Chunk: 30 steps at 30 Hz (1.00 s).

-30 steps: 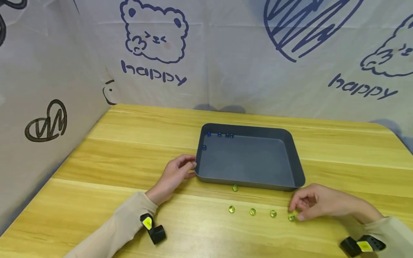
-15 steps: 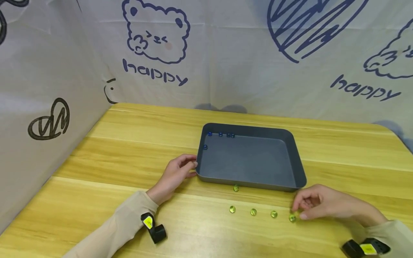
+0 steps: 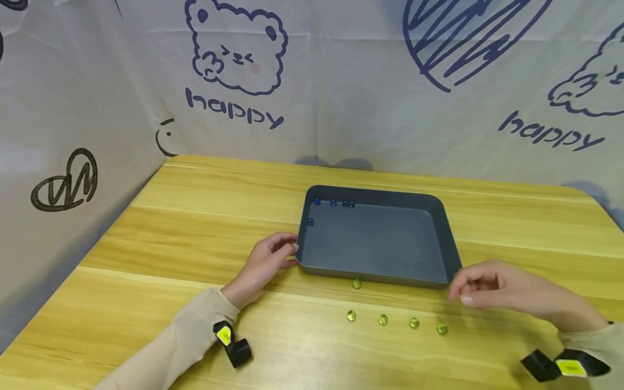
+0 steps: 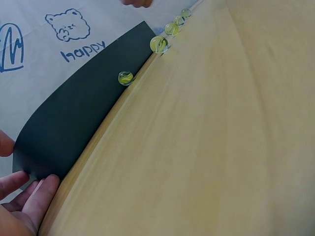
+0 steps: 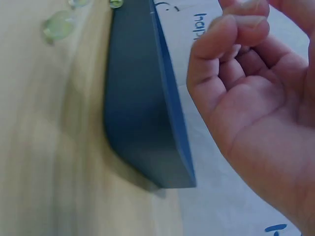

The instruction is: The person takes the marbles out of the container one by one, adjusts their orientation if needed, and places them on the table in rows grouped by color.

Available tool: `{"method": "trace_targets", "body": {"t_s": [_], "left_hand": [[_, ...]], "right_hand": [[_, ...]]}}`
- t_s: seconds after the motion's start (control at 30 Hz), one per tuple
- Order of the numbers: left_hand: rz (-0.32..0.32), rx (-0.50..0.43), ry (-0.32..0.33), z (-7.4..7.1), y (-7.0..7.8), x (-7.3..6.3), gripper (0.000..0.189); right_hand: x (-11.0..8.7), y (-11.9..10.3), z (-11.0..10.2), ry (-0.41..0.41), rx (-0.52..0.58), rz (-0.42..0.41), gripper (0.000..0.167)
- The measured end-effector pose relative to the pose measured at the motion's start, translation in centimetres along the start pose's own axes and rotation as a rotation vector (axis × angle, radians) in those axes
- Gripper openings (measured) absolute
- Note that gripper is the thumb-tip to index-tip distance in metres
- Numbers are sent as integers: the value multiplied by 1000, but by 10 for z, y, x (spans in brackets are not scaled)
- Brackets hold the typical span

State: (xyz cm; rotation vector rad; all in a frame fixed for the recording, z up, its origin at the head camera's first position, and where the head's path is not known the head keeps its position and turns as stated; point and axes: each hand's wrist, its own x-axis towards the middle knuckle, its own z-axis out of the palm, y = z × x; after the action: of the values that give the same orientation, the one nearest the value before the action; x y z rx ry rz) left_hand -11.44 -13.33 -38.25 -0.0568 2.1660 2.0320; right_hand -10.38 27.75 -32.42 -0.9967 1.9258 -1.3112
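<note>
My left hand [image 3: 263, 265] rests its fingertips against the outside of the left wall of a dark grey tray [image 3: 375, 244]. In the left wrist view the fingers [image 4: 43, 199] touch the tray's corner close to the table. My right hand [image 3: 512, 292] hovers over the tray's near right corner, fingers loosely curled. Nothing shows between those fingers [image 5: 216, 39] in the right wrist view. A row of yellow-green glass marbles lies before the tray, with the rightmost marble [image 3: 442, 329] below my right hand. Another yellow-green marble [image 3: 357, 284] sits by the tray's front wall.
Several blue marbles, such as one blue marble [image 3: 310, 221], lie along the tray's left and back walls. The wooden table [image 3: 195, 216] meets a white cloth [image 3: 351, 108] with drawings behind it and on the left. Each wrist wears a black camera, like the left camera [image 3: 239, 353].
My right hand has lifted away from the rightmost yellow-green marble, moving up and to the right, toward the tray's corner. The marble stays on the table. My left hand and the tray keep their places.
</note>
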Motion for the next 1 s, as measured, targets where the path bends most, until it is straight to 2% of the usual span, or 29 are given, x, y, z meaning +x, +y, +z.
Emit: {"method": "trace_targets", "body": {"t_s": [0.3,0.47,0.77,1.0], "left_hand": [[-6,1,2,0,1,-1,34],[-7,-4,2,0,2,-1,34],[1,-4,1,0,1,0,34],[12,-12,-6,0,-1,1,35]], "right_hand": [[14,-22,-6,254,-137,193,23],[29,-37,-11,360,-177,343,31],[57,-58,-29,368,-286,429,38],[81,-65,-42,395,-316,411,42]]}}
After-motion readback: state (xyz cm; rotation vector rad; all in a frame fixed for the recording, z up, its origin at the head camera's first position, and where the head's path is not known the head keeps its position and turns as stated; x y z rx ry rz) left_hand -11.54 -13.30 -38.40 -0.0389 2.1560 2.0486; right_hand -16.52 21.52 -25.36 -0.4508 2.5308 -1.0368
